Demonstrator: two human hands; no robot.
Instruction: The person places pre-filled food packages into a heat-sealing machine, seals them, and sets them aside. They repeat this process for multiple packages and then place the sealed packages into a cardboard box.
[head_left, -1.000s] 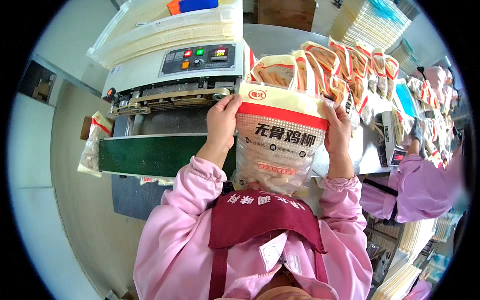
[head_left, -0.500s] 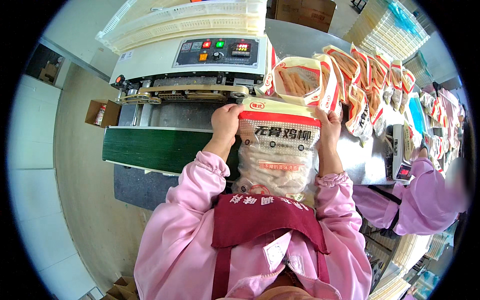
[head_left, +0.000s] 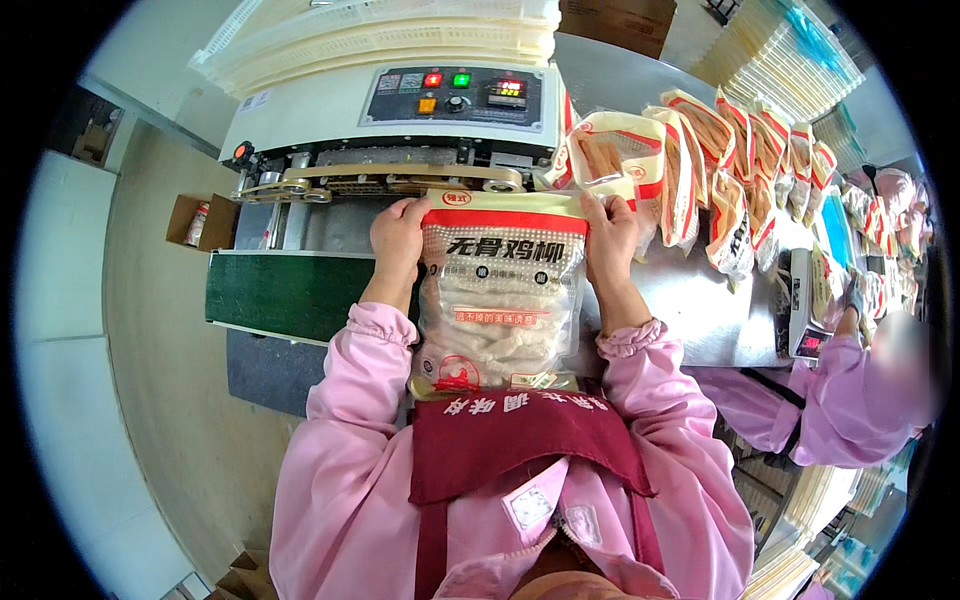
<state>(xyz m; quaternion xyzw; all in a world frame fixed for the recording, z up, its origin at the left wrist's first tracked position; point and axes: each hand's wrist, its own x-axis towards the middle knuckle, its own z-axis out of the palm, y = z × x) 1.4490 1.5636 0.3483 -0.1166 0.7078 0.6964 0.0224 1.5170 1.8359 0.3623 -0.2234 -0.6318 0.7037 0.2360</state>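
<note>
A filled plastic food bag (head_left: 500, 300) with a cream and red top band hangs upright in front of my apron, pale strips showing through its clear front. My left hand (head_left: 400, 238) pinches its upper left corner; my right hand (head_left: 609, 235) pinches the upper right one. Between them the top edge is stretched nearly straight. Just beyond that edge is the band sealing machine (head_left: 330, 140), its tan belt (head_left: 400, 178) running close to the bag's top left. The green conveyor belt (head_left: 290, 295) lies to the left of the bag, partly hidden by my left arm.
Several open filled bags (head_left: 690, 150) stand on the metal table (head_left: 670, 310) to the right. Cream plastic trays (head_left: 400, 40) are stacked on the machine. A small carton (head_left: 215, 222) sits left. At far right, a co-worker's sleeve (head_left: 850, 400) is near a scale (head_left: 803, 300).
Both hands have carried the bag to the left along the front of the machine, keeping its top edge stretched. More of the table now shows to its right.
</note>
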